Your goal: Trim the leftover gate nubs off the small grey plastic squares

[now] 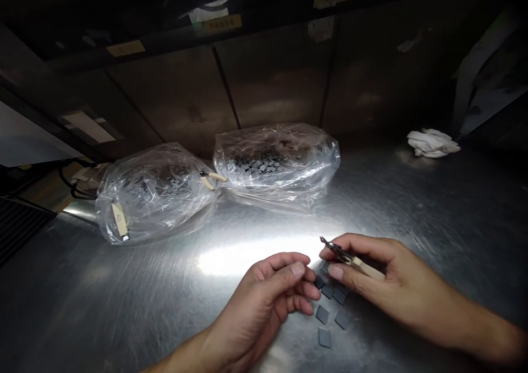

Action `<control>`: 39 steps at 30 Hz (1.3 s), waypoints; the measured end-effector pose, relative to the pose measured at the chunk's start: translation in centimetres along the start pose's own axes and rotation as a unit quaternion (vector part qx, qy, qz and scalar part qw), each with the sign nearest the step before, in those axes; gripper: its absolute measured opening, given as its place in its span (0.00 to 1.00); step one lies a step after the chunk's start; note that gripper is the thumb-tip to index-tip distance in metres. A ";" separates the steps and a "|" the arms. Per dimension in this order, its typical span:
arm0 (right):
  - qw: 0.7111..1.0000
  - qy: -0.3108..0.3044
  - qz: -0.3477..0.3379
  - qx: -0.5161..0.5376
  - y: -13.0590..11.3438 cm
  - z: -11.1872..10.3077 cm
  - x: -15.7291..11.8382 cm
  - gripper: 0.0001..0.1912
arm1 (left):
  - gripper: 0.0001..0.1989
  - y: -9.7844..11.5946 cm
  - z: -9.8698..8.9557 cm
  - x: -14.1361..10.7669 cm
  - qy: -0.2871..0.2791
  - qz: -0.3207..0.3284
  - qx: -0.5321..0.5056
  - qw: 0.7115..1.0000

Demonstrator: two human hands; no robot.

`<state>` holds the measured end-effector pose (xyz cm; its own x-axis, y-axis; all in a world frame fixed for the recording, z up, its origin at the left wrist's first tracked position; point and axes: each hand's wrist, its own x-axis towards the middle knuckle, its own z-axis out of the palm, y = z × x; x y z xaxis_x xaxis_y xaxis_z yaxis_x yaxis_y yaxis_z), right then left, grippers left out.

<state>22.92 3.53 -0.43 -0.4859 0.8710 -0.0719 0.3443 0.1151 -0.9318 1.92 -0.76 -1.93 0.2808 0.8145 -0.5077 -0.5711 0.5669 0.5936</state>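
Observation:
My right hand is closed around a pair of nippers with cream handles; their dark jaws point up and left. Below its fingertips, several small dark grey square tiles lie loose on the metal tabletop. At the left of these tiles is my left hand, its fingers curled and the thumb against the index finger. Whatever it may hold is hidden. A dark tile is right by its fingertips; I cannot tell whether they touch it.
Two clear plastic bags with many grey tiles stand at the back, one left and one in the middle. Cream-handled nippers lie between them. A cream-coloured tool rests at the left bag. A crumpled white cloth lies back right.

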 end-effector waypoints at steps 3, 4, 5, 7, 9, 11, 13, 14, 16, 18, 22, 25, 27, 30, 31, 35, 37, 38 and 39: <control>0.995 -0.044 0.020 0.087 0.2 0.6 -0.1 0.05 | 0.10 -0.3 0.2 -0.1 -0.006 0.010 0.026 1.000; 0.993 -0.045 0.027 0.102 0.3 0.8 -0.1 0.05 | 0.10 -0.4 0.2 -0.1 -0.006 0.015 0.031 0.999; 0.992 -0.044 0.031 0.110 0.3 1.0 -0.2 0.05 | 0.10 -0.5 0.2 -0.2 -0.004 0.019 0.037 0.999; 0.992 -0.038 0.037 0.117 0.4 1.3 -0.2 0.06 | 0.10 -0.8 0.2 -0.1 0.000 0.027 0.050 0.998; 0.991 -0.035 0.039 0.124 0.4 1.7 -0.2 0.06 | 0.11 -1.0 0.2 -0.1 0.003 0.038 0.057 0.998; 0.989 -0.042 0.042 0.134 0.3 2.0 -0.2 0.05 | 0.10 -1.0 0.1 0.0 0.001 0.042 0.053 0.998; 0.989 -0.048 0.037 0.134 0.3 2.2 -0.3 0.05 | 0.08 -0.9 0.0 0.0 -0.008 0.032 0.037 0.999; 0.991 -0.047 0.031 0.122 0.3 2.1 -0.3 0.05 | 0.08 -0.8 0.0 0.0 -0.015 0.023 0.028 0.999; 0.997 -0.038 0.002 0.065 0.5 1.7 -0.4 0.05 | 0.08 -0.5 0.0 0.1 -0.025 0.004 0.009 1.000; 0.996 -0.010 -0.080 -0.047 0.9 0.9 -0.4 0.03 | 0.08 -0.1 0.0 0.1 -0.024 -0.010 -0.008 1.000; 0.907 0.084 -0.283 -0.302 1.8 -1.1 0.0 0.13 | 0.10 0.4 0.0 0.2 -0.010 -0.021 -0.030 0.999; 0.867 0.096 -0.326 -0.364 2.0 -1.8 0.3 0.13 | 0.10 0.4 0.0 0.2 -0.012 -0.019 -0.031 0.999; 0.859 0.094 -0.337 -0.373 1.8 -1.8 0.4 0.13 | 0.10 0.3 -0.1 0.2 -0.011 -0.016 -0.032 0.999; 0.855 0.093 -0.341 -0.379 1.7 -1.5 0.3 0.15 | 0.12 0.2 -0.1 0.2 -0.006 -0.014 -0.037 0.999; 0.854 0.095 -0.340 -0.382 1.7 -1.4 0.2 0.15 | 0.12 0.1 -0.1 0.2 -0.004 -0.013 -0.038 0.999; 0.852 0.103 -0.334 -0.390 1.7 -1.1 0.1 0.13 | 0.13 0.1 0.0 0.2 0.004 -0.013 -0.033 0.999; 0.849 0.109 -0.335 -0.395 1.7 -1.1 0.1 0.12 | 0.13 0.1 0.1 0.2 0.003 -0.012 -0.031 0.999; 0.847 0.112 -0.335 -0.397 1.6 -1.1 0.1 0.12 | 0.12 0.1 0.2 0.2 0.002 -0.011 -0.031 0.999; 0.845 0.114 -0.335 -0.400 1.6 -1.1 0.1 0.12 | 0.12 0.1 0.2 0.1 0.002 -0.010 -0.031 0.999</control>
<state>24.27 4.33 -1.56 -0.6511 0.5407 0.5327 0.5308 0.8260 -0.1897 2.01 -0.54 -1.82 0.2906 0.8021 -0.5217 -0.6119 0.5750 0.5431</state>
